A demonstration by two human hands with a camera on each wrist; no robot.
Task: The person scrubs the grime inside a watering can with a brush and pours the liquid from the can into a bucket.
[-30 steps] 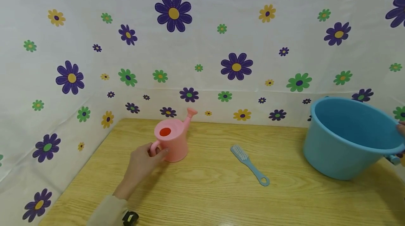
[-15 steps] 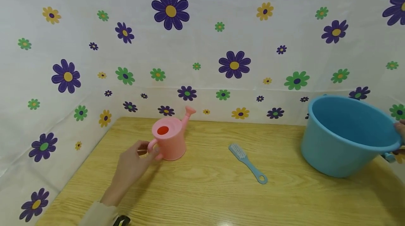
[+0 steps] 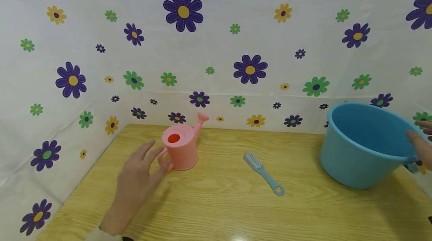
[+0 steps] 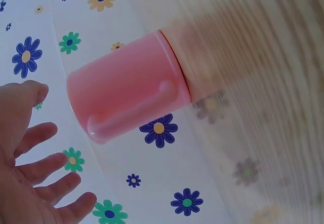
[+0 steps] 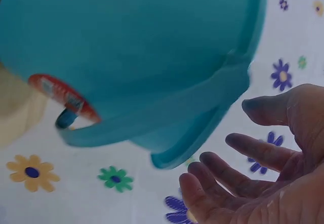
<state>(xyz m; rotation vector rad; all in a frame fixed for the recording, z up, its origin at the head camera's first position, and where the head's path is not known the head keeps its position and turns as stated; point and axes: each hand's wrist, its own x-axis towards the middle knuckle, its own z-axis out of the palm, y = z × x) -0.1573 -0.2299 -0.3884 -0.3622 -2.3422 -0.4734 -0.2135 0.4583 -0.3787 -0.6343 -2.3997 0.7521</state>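
Left hand (image 3: 138,175): fingers spread and straight, palm down, forearm reaching in from the lower edge.
Right hand (image 3: 420,141): at the right edge, fingers loosely extended, palm open, gripping nothing.

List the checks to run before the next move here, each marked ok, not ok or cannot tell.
1. Left hand free of the can: ok, fingers spread beside the handle in the left wrist view.
2. Right hand free of the tub: ok, open just off the rim.
3. Can upright on the table: ok.
4. Tub resting flat: cannot tell, its base looks slightly tilted.
5. Brush apart from both hands: ok, lying between can and tub.
6. Water in the can: cannot tell.
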